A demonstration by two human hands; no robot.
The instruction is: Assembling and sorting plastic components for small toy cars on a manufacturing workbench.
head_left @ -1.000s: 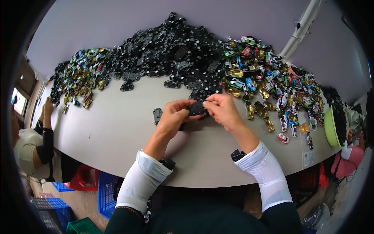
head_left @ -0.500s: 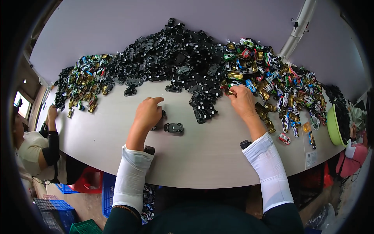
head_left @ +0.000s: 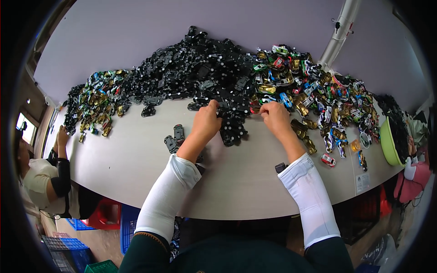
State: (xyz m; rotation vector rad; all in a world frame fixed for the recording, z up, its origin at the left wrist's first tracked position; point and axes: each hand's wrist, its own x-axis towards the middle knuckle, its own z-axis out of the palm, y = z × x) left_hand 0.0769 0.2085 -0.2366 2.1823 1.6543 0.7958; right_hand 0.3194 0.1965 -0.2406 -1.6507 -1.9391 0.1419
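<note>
A big heap of black toy-car chassis parts [head_left: 195, 73] lies along the far side of the pale table [head_left: 136, 173]. My left hand [head_left: 207, 123] reaches into the heap's near edge, fingers curled among the black parts. My right hand [head_left: 274, 116] is at the border between the black heap and a heap of coloured toy-car bodies [head_left: 314, 95], fingertips pinched on something small I cannot make out. Two finished black pieces [head_left: 175, 138] lie apart on the table, left of my left forearm.
A second pile of coloured car bodies [head_left: 95, 100] sits at the far left. Another person [head_left: 45, 177] sits at the table's left end, a hand on its edge. A green bowl [head_left: 390, 142] stands at the right edge. A white pipe [head_left: 339, 32] rises behind.
Both hands left the middle of the table, where they held a black piece together, and moved out to the heaps. That piece now lies on the table by another.
</note>
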